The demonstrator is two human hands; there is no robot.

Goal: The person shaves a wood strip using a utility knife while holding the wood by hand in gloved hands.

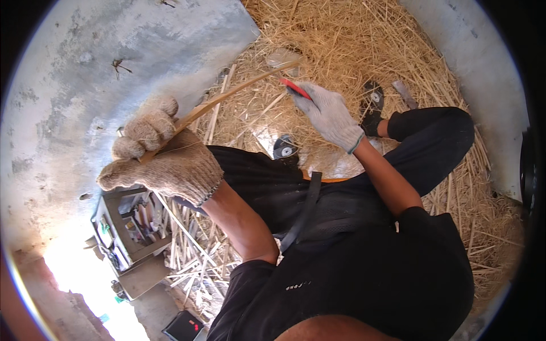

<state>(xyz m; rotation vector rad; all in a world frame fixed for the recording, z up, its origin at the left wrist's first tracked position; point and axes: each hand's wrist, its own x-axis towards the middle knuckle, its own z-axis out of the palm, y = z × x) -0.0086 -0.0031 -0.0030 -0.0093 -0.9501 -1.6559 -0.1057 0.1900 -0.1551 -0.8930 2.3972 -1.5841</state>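
My left hand [165, 150], in a brown knitted glove, has its fingers wrapped round one end of a long, thin bamboo strip [227, 92]. The strip slants up to the right, and its far end passes just above my right hand [327, 113]. In a pale glove, that hand grips a slim red tool [296, 88] with a dark part; its exact kind is unclear. The tool's red tip sits close below the strip, and I cannot tell whether they touch.
Shavings and straw-like strips [352, 40] cover the floor. A worn wall [114, 74] rises at the left. Below it stands a small open cabinet [133, 227] with tools and odds and ends. A black box-like thing [183, 327] lies at the lower left. My sandalled feet [285, 146] rest among the shavings.
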